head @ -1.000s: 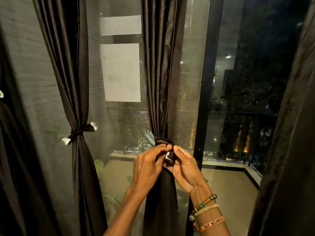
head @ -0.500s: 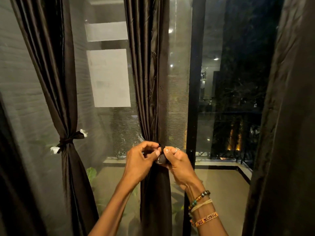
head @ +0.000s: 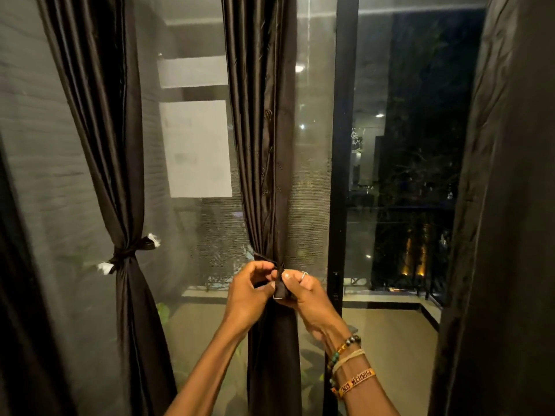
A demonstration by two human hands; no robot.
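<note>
The middle curtain (head: 261,145) is gathered into a narrow bundle at waist height, and a dark tie (head: 281,288) runs around it there. Both hands meet at the front of that bundle. The left hand (head: 249,291) has its fingers curled in, with thumb and forefinger pinching one end of the tie. The right hand (head: 304,295) pinches the other end, a flat flap that hangs down between thumb and fingers. The two ends touch or cross between the fingertips, but the hands cover the spot, so I cannot tell whether a first loop of the knot is made.

The left curtain (head: 99,130) gives a measure: its band (head: 129,253) is knotted tight with both white tips sticking out. Against that, the middle curtain seems about midway. Gathering and wrapping are done, but the knot is not finished and both ends need holding. By my reading, what is left is to cross the ends, pull them snug and let go. The right curtain (head: 504,205) hangs loose at the edge of view with no tie showing, so it probably comes after.
</note>
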